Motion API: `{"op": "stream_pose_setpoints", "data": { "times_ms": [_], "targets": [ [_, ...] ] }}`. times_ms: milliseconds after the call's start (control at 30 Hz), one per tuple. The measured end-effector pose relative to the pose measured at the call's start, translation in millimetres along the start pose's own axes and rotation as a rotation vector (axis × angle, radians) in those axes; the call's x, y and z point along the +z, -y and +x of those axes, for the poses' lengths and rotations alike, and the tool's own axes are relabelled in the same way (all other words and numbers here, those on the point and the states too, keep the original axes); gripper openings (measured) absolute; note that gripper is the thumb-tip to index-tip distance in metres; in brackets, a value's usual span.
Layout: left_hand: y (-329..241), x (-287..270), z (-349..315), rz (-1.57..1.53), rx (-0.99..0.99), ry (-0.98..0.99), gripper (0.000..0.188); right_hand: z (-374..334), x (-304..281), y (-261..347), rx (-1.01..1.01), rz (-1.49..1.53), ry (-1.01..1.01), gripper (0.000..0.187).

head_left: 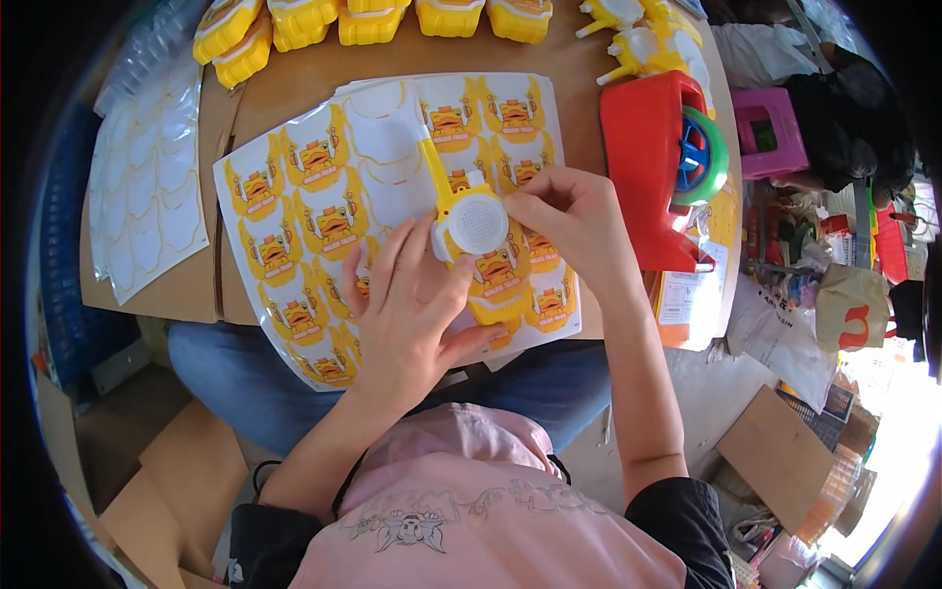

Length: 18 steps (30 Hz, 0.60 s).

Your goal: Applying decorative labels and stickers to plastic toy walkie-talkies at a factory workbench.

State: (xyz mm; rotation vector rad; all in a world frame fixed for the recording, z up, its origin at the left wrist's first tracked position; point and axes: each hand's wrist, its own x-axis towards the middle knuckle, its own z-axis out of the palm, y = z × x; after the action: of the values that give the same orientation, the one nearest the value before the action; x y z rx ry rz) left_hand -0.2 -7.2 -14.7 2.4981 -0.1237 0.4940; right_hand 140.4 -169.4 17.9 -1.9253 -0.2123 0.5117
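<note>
A yellow plastic toy [480, 224] with a round white perforated disc and a long yellow stem lies over a sheet of duck stickers [378, 201]. My left hand [402, 309] grips its lower left side, the thumb and index finger around the yellow body, where a duck picture shows below the disc. At the disc's right edge, the thumb and index finger of my right hand [571, 221] are pinched together. Whatever sits between those fingertips is hidden. Part of the sheet's upper middle is bare white backing with stickers peeled off.
Several yellow plastic pieces [373, 22] line the table's far edge, and more with white discs [638, 49] lie at the far right. A red tape dispenser [638, 167] stands right of the sheet. White peeled backing sheets [147, 187] lie at the left. A purple stool [770, 133] is beyond.
</note>
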Motion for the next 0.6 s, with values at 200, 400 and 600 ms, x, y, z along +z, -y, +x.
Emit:
{"op": "stream_pose_setpoints", "data": {
  "times_ms": [200, 400, 600],
  "targets": [
    [-1.4, 0.9, -0.6, 0.04, 0.0, -0.017, 0.061, -33.1, 13.8, -7.7, -0.07, 0.006, -0.122, 0.02],
    [-0.6, 1.2, -2.1, 0.061, 0.018, -0.032, 0.063, -55.5, 13.9, -19.3, -0.159, -0.018, -0.086, 0.035],
    [-7.6, 2.1, -13.7, 0.158, 0.014, -0.092, 0.055, -61.3, 10.1, -21.4, -0.174, 0.048, -0.049, 0.043]
  ]
}}
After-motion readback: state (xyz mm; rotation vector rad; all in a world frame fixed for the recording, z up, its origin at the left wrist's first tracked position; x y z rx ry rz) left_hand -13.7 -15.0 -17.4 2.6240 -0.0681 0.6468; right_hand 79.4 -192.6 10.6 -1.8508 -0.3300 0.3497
